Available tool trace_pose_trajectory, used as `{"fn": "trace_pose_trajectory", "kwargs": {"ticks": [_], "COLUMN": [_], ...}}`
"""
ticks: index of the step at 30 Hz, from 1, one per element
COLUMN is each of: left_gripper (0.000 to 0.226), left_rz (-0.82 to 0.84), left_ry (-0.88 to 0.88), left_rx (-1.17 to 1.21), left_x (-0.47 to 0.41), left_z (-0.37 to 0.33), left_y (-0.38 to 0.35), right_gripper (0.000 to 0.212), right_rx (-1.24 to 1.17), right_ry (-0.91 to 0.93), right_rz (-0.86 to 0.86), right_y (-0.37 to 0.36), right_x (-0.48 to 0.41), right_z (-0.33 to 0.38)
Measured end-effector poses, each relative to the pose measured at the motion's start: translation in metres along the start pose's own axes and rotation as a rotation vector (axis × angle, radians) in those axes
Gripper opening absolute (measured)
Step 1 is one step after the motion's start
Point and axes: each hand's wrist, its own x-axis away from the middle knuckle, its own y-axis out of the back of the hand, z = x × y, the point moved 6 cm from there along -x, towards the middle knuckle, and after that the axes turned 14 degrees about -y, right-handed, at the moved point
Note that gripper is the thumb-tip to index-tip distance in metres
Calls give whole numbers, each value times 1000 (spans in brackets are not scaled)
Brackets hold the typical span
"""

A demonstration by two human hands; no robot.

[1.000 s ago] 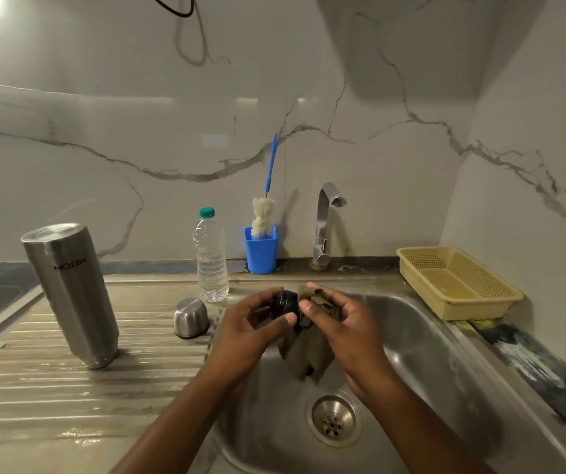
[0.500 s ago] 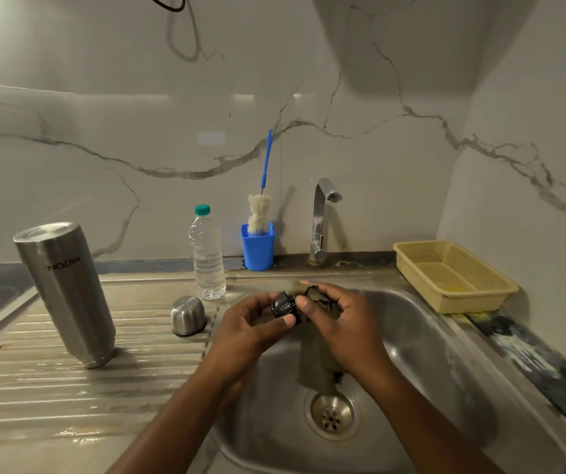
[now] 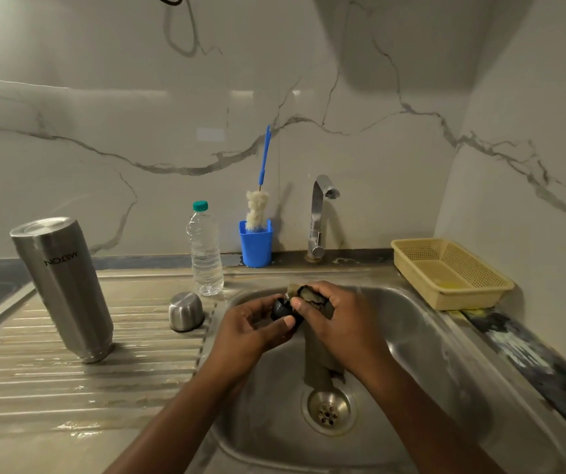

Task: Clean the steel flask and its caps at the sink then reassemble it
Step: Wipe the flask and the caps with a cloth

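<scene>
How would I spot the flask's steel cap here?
Left of the sink basin lies the ribbed draining board. At its basin-side edge, in front of the clear water bottle, sits the steel cap: a small squat dome, unlike the tall inverted flask further left.

One word can be read: the brand name "MILTON", printed in dark capital letters on the side of the steel flask (image 3: 66, 289) at the left of the frame. The lettering sits on the upper part of the brushed metal body and faces the camera. It appears upside down, its letters inverted, since the flask stands on the ridged drainboard (image 3: 69, 381) with its flat base uppermost. The word runs across the body, slanting slightly with the flask's lean.
</scene>
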Motion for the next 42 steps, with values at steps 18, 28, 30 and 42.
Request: {"fn": "trace_pose_trajectory", "kwargs": {"ticks": [18, 28, 30, 42], "left_gripper": [38, 33, 24, 32], "left_rz": [-111, -123, -174, -124], "left_ry": [-1, -64, -45, 39], "left_rx": [136, 26, 55, 141], "left_x": [-3, -6, -6, -5], "left_z": [-6, -8, -9, -7], "left_y": [2, 13, 19, 6], "right_gripper": [23, 19, 22, 29], "right_rx": [-577, -703, -604, -705], "right_ry": [-246, -352, -275, -301], "right_rz": [-44, 200, 190, 156], "right_y": [-6, -28, -25, -28], "right_x": [-1, 6, 7, 8], "right_z": [-16, -13, -7, -6]}}
